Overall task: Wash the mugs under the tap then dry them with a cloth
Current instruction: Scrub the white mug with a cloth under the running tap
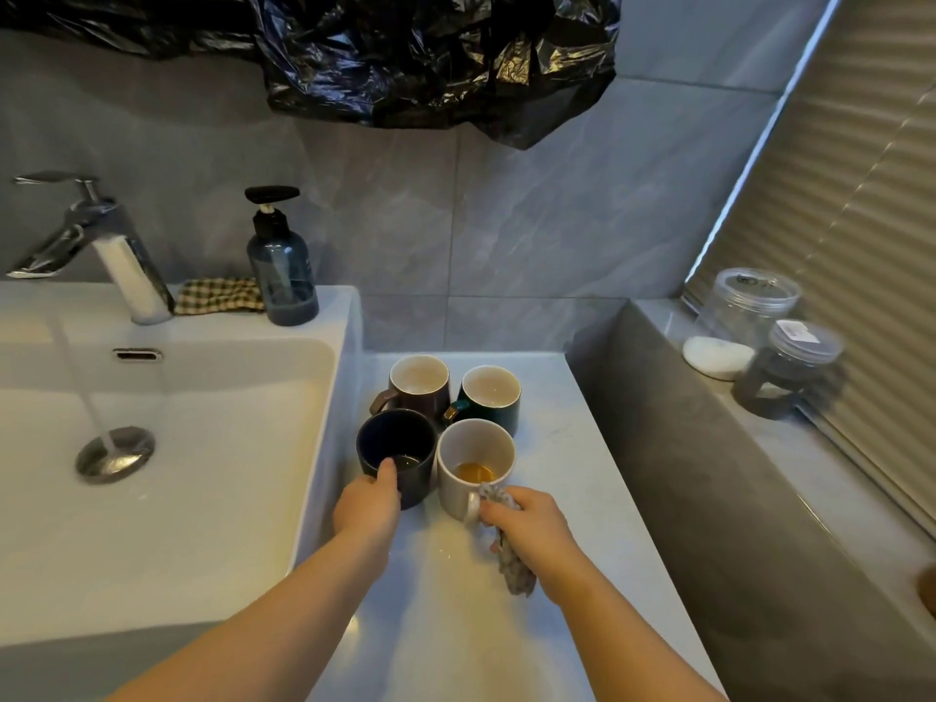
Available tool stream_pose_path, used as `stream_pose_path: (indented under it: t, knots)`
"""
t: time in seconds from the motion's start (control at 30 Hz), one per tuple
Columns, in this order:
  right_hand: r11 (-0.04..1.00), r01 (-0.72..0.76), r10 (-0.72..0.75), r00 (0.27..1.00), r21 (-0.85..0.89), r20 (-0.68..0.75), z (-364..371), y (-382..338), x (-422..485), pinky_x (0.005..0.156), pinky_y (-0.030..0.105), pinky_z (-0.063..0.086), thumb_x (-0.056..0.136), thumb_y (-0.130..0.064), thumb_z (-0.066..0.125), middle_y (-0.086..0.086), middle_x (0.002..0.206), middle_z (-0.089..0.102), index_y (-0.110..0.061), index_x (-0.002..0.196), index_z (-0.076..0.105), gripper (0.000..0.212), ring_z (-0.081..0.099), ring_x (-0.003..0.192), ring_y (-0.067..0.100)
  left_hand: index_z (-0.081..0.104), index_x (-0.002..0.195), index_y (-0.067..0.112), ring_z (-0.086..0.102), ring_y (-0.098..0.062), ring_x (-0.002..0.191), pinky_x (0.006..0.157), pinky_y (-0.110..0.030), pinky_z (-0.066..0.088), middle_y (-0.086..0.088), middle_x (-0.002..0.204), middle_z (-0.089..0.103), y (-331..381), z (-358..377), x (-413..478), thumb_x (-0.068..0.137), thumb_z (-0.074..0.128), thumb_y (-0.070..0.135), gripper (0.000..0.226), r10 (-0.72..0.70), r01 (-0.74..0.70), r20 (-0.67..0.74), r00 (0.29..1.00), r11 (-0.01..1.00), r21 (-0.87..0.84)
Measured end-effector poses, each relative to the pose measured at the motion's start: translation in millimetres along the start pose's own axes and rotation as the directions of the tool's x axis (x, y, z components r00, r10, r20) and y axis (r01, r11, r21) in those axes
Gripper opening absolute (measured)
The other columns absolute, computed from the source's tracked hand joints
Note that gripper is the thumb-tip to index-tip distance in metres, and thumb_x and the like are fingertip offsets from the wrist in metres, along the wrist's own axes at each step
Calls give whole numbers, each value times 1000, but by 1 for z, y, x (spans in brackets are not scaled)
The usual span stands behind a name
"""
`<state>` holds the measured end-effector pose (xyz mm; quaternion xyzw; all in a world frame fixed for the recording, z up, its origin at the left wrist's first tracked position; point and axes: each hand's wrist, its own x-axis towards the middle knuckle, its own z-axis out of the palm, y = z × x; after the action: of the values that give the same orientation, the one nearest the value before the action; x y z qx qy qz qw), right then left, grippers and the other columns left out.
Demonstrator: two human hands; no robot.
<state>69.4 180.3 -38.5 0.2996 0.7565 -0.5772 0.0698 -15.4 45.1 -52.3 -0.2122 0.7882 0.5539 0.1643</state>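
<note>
Left hand grips the dark mug, right hand clutches a grey cloth by the amber-stained white mug.

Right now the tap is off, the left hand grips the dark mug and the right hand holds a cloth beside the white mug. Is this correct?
No: the tap is running; the head view shows its stream falling onto the drain. The rest holds: the left hand grips the dark mug and the right hand holds a cloth beside the white mug.
</note>
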Motion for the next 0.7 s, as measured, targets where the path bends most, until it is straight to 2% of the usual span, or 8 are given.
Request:
stream_pose_path:
  t: [0.1, 0.17, 0.27, 0.33, 0.4, 0.5, 0.57, 0.7]
  knots:
    - [1000, 8, -8, 1000, -22, -20, -2, 1, -4, 54, 22, 49, 93, -37, 53, 11, 79, 62, -14, 89, 65, 26, 59, 72, 24, 49, 109, 4, 48, -24, 85, 72, -32, 36, -12, 100, 53, -4, 0, -3, 100, 39, 32, 32, 27, -28, 33, 999, 998, 49]
    - [1000, -2, 1, 997, -11, -79, -4, 2, -6, 49, 17, 45, 95, -36, 49, 14, 77, 61, -8, 96, 63, 31, 57, 71, 24, 45, 122, 4, 51, -28, 95, 76, -34, 41, -13, 111, 53, -10, -1, -9, 94, 49, 22, 34, 87, -86, -10, 996, 995, 48]
    - [1000, -11, 12, 991, 12, -135, -7, 4, -6, 56, 17, 42, 96, -33, 49, 20, 95, 63, -5, 104, 61, 31, 58, 72, 20, 49, 123, 11, 50, -27, 107, 88, -38, 45, -8, 120, 51, -18, -2, -29, 88, 54, 13, 36, 353, -334, -123, 927, 930, 153]
    - [1000, -12, 14, 990, 11, -144, -8, 6, -7, 59, 18, 42, 96, -32, 50, 13, 87, 61, -9, 98, 61, 26, 54, 69, 13, 52, 114, 15, 50, -19, 100, 82, -30, 42, -3, 114, 49, -21, 6, -42, 90, 51, 12, 24, 455, -448, -11, 890, 881, 151]
    - [1000, -6, 8, 989, 14, -149, -8, 9, -7, 59, 19, 42, 95, -31, 50, 6, 81, 59, -11, 92, 60, 22, 53, 68, 11, 52, 108, 17, 52, -17, 94, 78, -29, 43, -4, 111, 51, -20, 19, -48, 95, 46, 17, 14, 370, -389, 153, 916, 914, 119]
    - [1000, -2, 2, 990, -2, -141, -9, 14, -9, 58, 18, 41, 96, -31, 50, 1, 81, 58, -17, 89, 58, 18, 54, 73, 10, 51, 102, 16, 56, -22, 96, 81, -32, 47, -7, 102, 55, -12, 33, -50, 99, 40, 28, 16, 152, -191, 315, 937, 977, 95]
    - [1000, -1, 0, 992, -7, -128, -10, 18, -11, 61, 19, 42, 96, -31, 50, 0, 82, 58, -19, 91, 57, 15, 54, 75, 10, 50, 100, 16, 58, -22, 97, 84, -33, 48, -5, 98, 55, -7, 40, -47, 100, 37, 32, 20, 79, -124, 373, 924, 987, 98]
    - [1000, -9, 9, 991, 3, -133, -10, 22, -13, 71, 24, 44, 95, -30, 50, 1, 81, 59, -17, 93, 59, 16, 56, 78, 14, 54, 86, 14, 57, -18, 82, 77, -30, 49, -7, 92, 58, -5, 41, -40, 102, 34, 30, 31, 31, -63, 428, 903, 996, 61]
